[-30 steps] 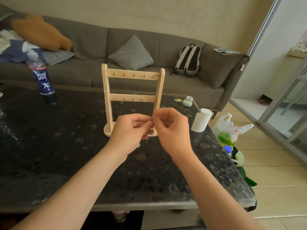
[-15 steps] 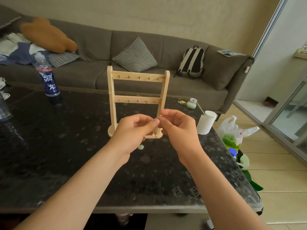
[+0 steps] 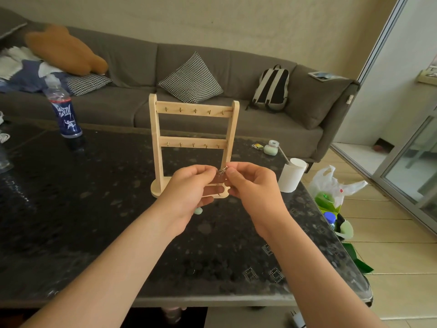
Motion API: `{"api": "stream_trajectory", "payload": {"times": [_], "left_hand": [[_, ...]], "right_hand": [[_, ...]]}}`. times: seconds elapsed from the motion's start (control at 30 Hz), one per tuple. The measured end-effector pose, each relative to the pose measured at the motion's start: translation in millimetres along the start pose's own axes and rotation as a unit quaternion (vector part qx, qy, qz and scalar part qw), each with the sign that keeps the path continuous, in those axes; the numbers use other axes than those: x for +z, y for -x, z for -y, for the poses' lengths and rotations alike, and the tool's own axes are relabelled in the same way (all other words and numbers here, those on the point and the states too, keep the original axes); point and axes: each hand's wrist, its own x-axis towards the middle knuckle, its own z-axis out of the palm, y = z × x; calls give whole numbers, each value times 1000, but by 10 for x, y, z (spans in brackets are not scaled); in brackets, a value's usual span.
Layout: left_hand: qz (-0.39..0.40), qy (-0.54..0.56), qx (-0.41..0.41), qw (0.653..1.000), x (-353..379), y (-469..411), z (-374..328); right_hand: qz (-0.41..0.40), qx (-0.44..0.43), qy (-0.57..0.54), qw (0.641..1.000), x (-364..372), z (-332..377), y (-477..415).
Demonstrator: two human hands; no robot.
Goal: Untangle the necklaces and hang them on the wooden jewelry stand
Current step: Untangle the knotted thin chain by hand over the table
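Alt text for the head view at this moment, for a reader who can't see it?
The left hand and right hand pinch a small knot of tangled necklaces between them above a dark table. Just behind stands the wooden jewelry stand, its two rows of hooks bare; a grey sofa lies beyond.

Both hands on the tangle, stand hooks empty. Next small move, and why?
Probably ease the left hand and right hand slightly apart to tease the tangled clump of chain loose. Both pinch it between them in front of the wooden jewelry stand, whose hooks are all bare, so nothing is ready to hang yet.
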Motion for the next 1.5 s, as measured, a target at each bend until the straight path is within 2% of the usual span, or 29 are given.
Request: {"api": "stream_trajectory", "payload": {"times": [0.1,0.27,0.6,0.97,1.5], "left_hand": [[11,1,-13,1000,12,1,-22],[47,-57,10,997,-6,49,-53],[23,-114,36,993,-26,97,-67],[13,-40,23,999,-28,56,-64],[4,-55,54,997,-26,99,-78]], "right_hand": [[1,7,-9,1000,-7,-5,-5],[3,-8,5,1000,-10,-13,0],[-10,-29,13,999,0,-18,10],[48,-19,6,999,-33,6,8],[51,-24,47,997,-41,63,52]]}}
